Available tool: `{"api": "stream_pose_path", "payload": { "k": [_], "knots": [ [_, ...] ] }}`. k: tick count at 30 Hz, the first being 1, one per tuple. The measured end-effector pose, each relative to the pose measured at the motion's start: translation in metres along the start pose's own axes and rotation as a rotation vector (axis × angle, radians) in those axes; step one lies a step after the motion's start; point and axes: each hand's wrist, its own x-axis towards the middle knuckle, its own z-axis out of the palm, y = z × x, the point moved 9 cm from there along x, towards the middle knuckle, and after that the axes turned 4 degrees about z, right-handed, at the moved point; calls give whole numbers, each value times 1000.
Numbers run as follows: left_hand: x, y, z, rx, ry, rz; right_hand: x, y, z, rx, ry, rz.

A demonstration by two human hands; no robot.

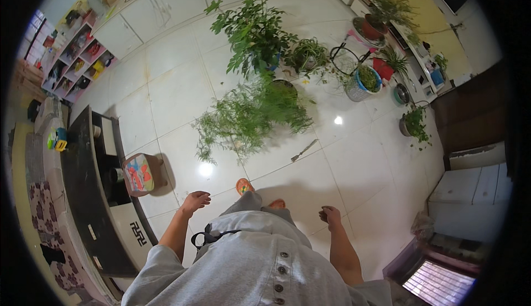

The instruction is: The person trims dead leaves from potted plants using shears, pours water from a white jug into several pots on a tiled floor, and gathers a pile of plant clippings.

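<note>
My left hand hangs empty at my left side, fingers loosely bent and apart, nearest a small stool with a colourful patterned seat. On the other side, my right hand hangs over the tiled floor with its fingers loosely curled and nothing visible in it. Ahead of my feet a feathery green fern-like plant spreads over the floor, partly covering its dark pot. A small slender hand tool lies on the tiles before the plant. Behind stands a tall leafy potted plant.
A black-topped low table runs along the left. Further right are a spider plant, a bucket of greenery, a red pot and a small potted plant. White cabinets line the back; a pink shelf stands far left.
</note>
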Motion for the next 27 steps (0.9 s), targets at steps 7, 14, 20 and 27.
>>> {"api": "stream_pose_path", "payload": {
  "k": [7,14,20,27],
  "knots": [
    [22,22,-30,-4,-8,49,34,-21,77,0,-97,45],
    [56,36,-49,-57,13,-5,55,-32,102,-175,-144,139],
    [102,60,-41,-93,17,-61,90,-81,118,-308,-168,202],
    [191,93,-54,-124,83,-92,159,-162,179,-365,-289,196]
  ]
}}
